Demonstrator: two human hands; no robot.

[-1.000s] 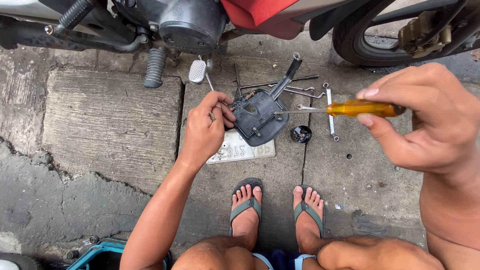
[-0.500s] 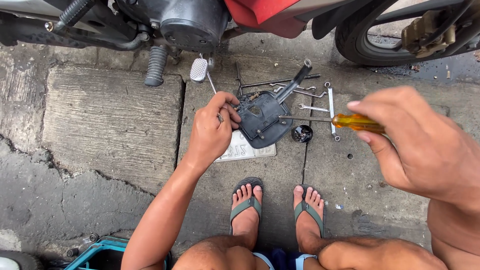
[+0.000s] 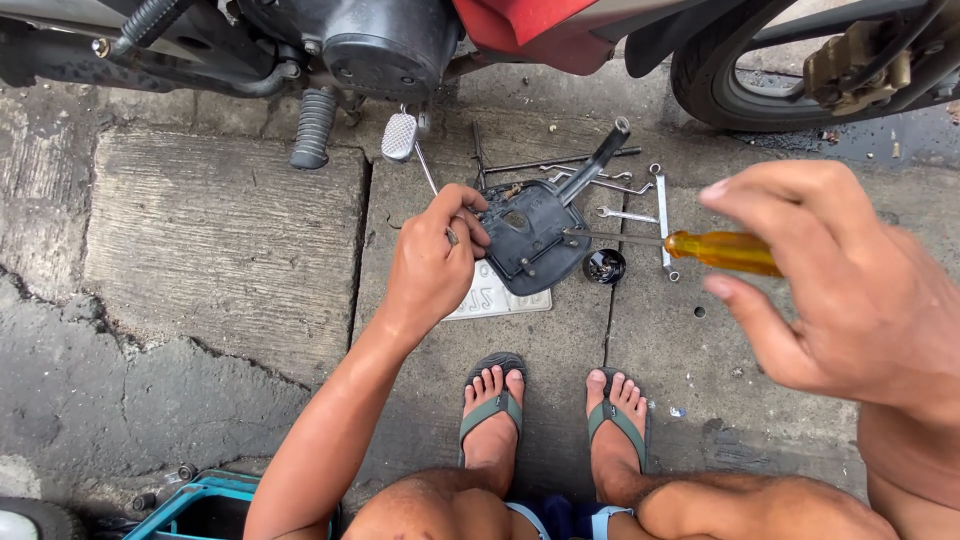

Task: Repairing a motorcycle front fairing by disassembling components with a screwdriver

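Black plastic cover (image 3: 530,235) between hands: left hand (image 3: 432,262) grips it, right hand (image 3: 850,285) holds screwdriver (image 3: 690,246).

My arms are bare to the shoulder, with no sleeves, gloves, watch or rings on my left hand (image 3: 432,270) or right hand (image 3: 850,290). I wear grey-green flip-flops (image 3: 490,410) with dark soles, toes uncovered, and dark blue shorts (image 3: 560,518) with a pale blue edge above bare knees.
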